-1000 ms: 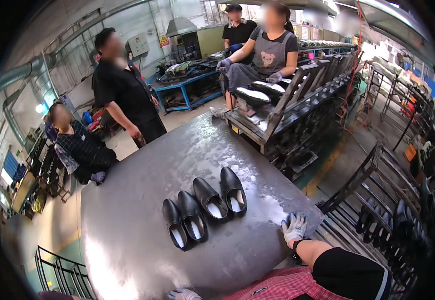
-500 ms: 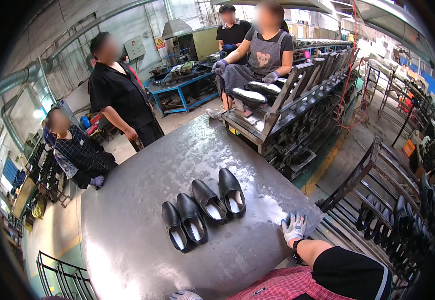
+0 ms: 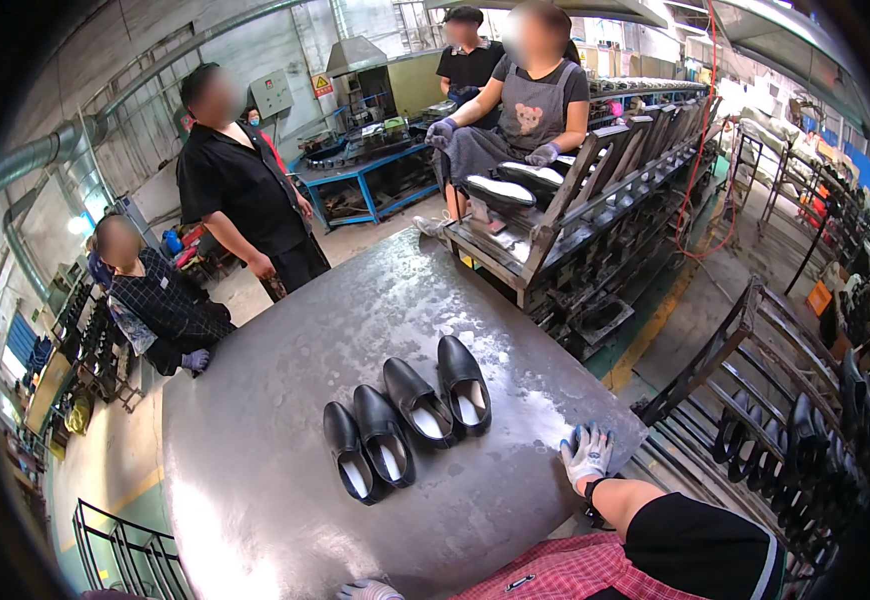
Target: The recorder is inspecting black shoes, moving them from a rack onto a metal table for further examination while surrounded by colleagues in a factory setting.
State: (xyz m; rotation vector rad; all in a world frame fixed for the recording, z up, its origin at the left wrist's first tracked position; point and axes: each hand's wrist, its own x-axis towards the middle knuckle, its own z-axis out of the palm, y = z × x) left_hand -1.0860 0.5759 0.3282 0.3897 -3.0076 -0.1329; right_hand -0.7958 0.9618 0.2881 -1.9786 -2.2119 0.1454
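Observation:
Two pairs of black slip-on shoes with pale insoles stand side by side on a grey metal-topped table (image 3: 255,400). The leftmost shoe (image 3: 340,435) is nearest the front, and the rightmost shoe (image 3: 458,375) sits farthest back. My right hand (image 3: 587,455), in a white glove with bluish fingertips, rests on the table's right corner with fingers spread, apart from the shoes. At the bottom edge of the picture, only part of my gloved left hand (image 3: 370,591) shows. Its visible fingers lie outstretched at the table's near edge; the rest is cut off. Neither hand holds anything.
A machine line (image 3: 595,210) carrying shoes runs beyond the table, with a gloved person (image 3: 530,120) seated beside it. Another person (image 3: 245,190) stands at the far left; a crouching person's gloved hand (image 3: 195,361) touches the table. A metal rack (image 3: 735,350) with black shoes stands right.
Behind the person standing at the far left, someone in a mask has come into view. My hands and the shoes have not visibly moved.

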